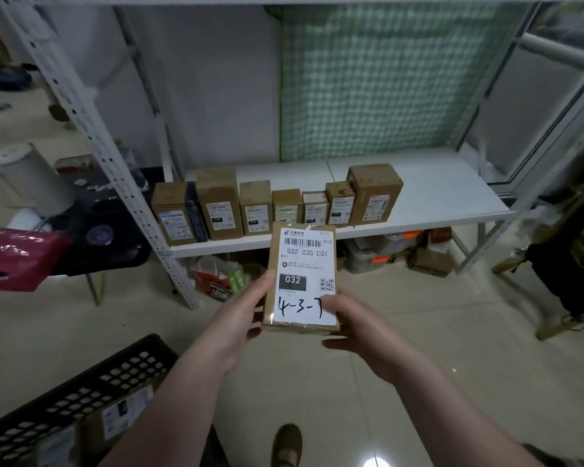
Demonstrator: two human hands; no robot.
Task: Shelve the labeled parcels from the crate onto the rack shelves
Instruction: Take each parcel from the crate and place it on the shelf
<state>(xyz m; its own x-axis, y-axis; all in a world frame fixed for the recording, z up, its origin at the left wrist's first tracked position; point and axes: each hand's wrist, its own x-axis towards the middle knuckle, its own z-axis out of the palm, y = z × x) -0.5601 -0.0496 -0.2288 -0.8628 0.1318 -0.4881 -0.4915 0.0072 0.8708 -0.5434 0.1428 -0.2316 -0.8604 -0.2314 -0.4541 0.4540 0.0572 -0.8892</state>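
Here, centre of frame: I hold one parcel (302, 278) upright between both hands, its white label facing me, printed "032" and hand-marked "4-3-7". My left hand (240, 311) grips the parcel's left edge, fingers curled behind it and thumb lying along the front edge. My right hand (354, 321) grips the lower right corner, thumb pressed on the label beside the handwriting, the other fingers curled beneath the base. The parcel is in the air, in front of and slightly below the white shelf (435, 197), touching nothing but my hands.

Middle of frame: a row of seven shelved parcels (260, 210) stands along the shelf's front edge, labels outward, from its left end to about its middle; the right part of the shelf shows bare surface. Upper left: a perforated rack upright (115, 163) runs diagonally down to the floor. Lower left: a black lattice crate (81, 396) holds crated parcels (122, 412), seen through its wall. Far left: a red bag (17, 257).
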